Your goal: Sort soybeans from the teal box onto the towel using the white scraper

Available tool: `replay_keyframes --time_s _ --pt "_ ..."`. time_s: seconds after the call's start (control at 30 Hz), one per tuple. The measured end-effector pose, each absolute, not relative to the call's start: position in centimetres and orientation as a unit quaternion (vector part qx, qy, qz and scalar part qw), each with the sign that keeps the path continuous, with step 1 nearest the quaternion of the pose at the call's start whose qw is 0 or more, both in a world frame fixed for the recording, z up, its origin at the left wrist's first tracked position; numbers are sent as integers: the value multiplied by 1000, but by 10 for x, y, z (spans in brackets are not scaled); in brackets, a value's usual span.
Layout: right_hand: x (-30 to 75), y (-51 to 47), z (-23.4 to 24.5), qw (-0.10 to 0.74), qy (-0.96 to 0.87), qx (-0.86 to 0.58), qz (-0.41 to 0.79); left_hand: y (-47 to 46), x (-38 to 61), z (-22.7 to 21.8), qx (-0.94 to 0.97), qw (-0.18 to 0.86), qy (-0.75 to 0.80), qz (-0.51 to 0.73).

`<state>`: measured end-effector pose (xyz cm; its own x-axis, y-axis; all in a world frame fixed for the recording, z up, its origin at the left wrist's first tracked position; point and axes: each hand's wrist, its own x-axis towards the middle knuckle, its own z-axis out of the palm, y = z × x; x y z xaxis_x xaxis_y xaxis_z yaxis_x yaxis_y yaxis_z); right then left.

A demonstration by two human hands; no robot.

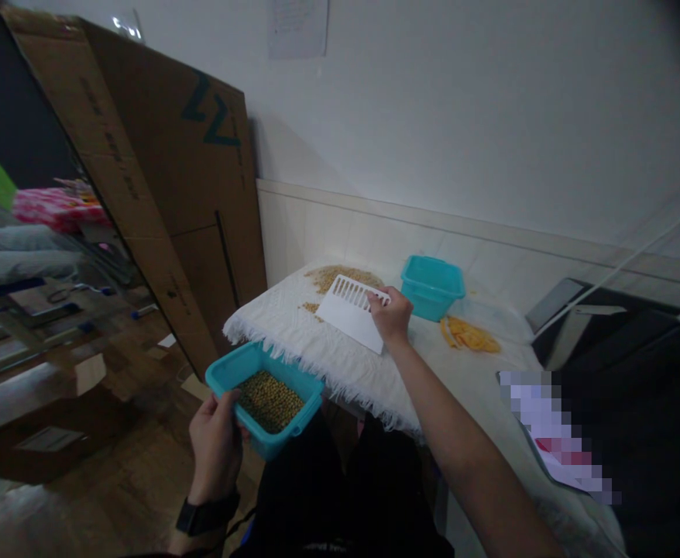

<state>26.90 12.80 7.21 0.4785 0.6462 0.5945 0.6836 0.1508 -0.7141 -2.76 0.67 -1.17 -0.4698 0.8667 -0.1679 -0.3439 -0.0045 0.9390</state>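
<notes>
My left hand [217, 434] grips the near-left rim of a teal plastic tub [271, 446], thumb over the edge. Inside the tub lies a layer of small round greenish-yellow beans [275, 397]. It is held just off the table's front edge, below the fringe of a white cloth [285, 322]. My right hand [392, 314] pinches the slotted far edge of a flat white scraper [348, 322], tilted over the cloth. Behind the scraper is a spread of tan beans or grains [340, 276], with a smaller cluster [312, 308] at its left side.
A second teal tub [433, 287] stands behind my right hand, near a clear bag of yellow strips [471, 335]. A phone-like device with a blurred screen [554, 434] lies at right. A tall cardboard box [189, 178] stands left; the wall [461, 116] bounds the back.
</notes>
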Motion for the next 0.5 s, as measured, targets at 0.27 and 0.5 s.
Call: replay_keyframes --time_s 0.27,0.5 --pt "267 139 54 585 -505 -634 39 8 -26 -8 241 451 546 664" --pt "266 139 51 593 -494 -632 64 13 -27 -8 264 452 542 657"
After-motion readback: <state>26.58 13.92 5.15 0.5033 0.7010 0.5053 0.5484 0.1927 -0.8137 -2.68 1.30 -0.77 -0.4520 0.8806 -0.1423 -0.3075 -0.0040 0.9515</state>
